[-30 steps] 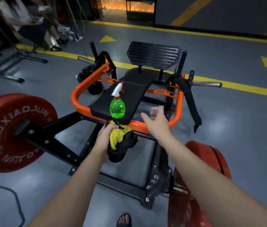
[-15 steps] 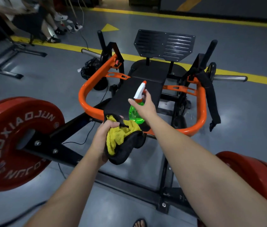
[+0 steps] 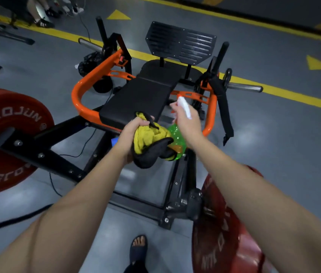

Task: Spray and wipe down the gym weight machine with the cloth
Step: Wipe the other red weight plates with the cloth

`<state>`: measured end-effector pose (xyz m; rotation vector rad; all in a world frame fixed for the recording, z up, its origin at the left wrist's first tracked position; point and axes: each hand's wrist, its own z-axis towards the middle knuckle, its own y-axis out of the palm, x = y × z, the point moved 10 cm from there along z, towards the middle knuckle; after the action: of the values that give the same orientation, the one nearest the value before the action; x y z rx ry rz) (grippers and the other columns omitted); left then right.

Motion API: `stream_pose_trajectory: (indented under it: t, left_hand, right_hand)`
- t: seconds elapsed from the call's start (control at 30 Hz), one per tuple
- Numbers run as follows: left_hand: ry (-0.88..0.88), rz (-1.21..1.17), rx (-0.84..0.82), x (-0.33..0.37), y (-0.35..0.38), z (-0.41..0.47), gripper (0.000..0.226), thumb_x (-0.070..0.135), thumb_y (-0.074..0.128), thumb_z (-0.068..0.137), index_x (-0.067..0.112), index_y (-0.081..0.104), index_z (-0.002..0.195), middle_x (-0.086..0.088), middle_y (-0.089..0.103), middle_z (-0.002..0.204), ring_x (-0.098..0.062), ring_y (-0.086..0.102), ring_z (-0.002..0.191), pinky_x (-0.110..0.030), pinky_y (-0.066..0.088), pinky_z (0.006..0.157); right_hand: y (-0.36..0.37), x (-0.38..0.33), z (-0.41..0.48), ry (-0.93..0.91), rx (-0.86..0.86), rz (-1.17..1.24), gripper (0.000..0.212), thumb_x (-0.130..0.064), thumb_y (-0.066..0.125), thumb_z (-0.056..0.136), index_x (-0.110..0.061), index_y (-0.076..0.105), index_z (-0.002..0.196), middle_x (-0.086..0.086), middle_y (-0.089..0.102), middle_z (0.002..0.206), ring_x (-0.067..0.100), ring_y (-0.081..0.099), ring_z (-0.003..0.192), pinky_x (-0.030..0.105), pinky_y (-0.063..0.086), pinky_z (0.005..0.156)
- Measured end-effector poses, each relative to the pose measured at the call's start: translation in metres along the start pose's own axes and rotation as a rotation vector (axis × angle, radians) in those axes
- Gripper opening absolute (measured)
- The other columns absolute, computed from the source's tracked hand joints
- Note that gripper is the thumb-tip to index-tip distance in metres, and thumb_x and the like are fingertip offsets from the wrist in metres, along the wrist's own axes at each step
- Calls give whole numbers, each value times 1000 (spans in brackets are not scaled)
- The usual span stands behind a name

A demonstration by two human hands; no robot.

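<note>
Your left hand (image 3: 135, 133) has its fingers (image 3: 143, 122) clenched round the cloth (image 3: 151, 143), a yellow and black bundle that hangs below and to the right of them. It looks soft, limp and light, so a bunched fistful like this will hold without effort. For wiping you would likely do better with a flatter fold under straightened fingers, so more of it meets the surface. Your right hand (image 3: 190, 123) grasps the bottle (image 3: 177, 137) at the neck just under the white spray head, with the green body hanging below those fingers and partly hidden behind the cloth. Whether the two touch I cannot tell, nor whether a finger is on the trigger. The bottle seems thin plastic and light. The neck is the place to hold it, since the body may be slick and would probably give if squeezed. The machine (image 3: 181, 43) stands just beyond both sets of fingers, and its black pad (image 3: 136, 99) is nearest, ahead of your left fingers. The pad looks smooth and slightly cushioned, so it should take firm pressure, and spray may bead and run on it. The orange frame (image 3: 77, 95) curving round it is rigid tube. Wrap the cloth round it, not flat against it.
</note>
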<state>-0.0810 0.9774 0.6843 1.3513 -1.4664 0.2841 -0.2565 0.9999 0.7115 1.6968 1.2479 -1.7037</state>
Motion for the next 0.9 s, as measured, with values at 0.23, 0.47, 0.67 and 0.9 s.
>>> stream_pose_trajectory:
  t: [0.23,0.47,0.67,0.9]
  left_hand:
    - [-70,106,-130,-33,140,-61,29,28,63,82,11,65,105,-18,60,99,-32,61,85,-36,52,81]
    - [9,290,-115,-78,254,-106,46,31,72,67,13,63,109,-18,57,99,-33,58,90,-43,45,85]
    - [129,299,118,-131,292,-125,15,27,72,74,20,61,83,-6,62,81,-25,64,79,-41,52,77]
    - [579,819,302,-151,292,-136,38,30,74,85,21,58,118,-1,65,112,-17,60,105,-34,48,97]
  right_hand:
    - [-167,-19,-74,-37,34,93,46,-55,48,95,-18,75,89,-1,77,97,19,72,88,52,54,94]
    - [-294,17,-152,-15,-22,283,25,-6,51,88,5,72,94,11,79,92,26,74,100,28,52,90]
    - [-350,96,-193,150,-40,215,38,-24,63,77,4,74,100,15,76,109,33,71,97,50,62,86]
    - [-355,200,-226,366,-131,270,31,-17,65,75,-2,74,100,18,76,110,29,72,104,52,59,91]
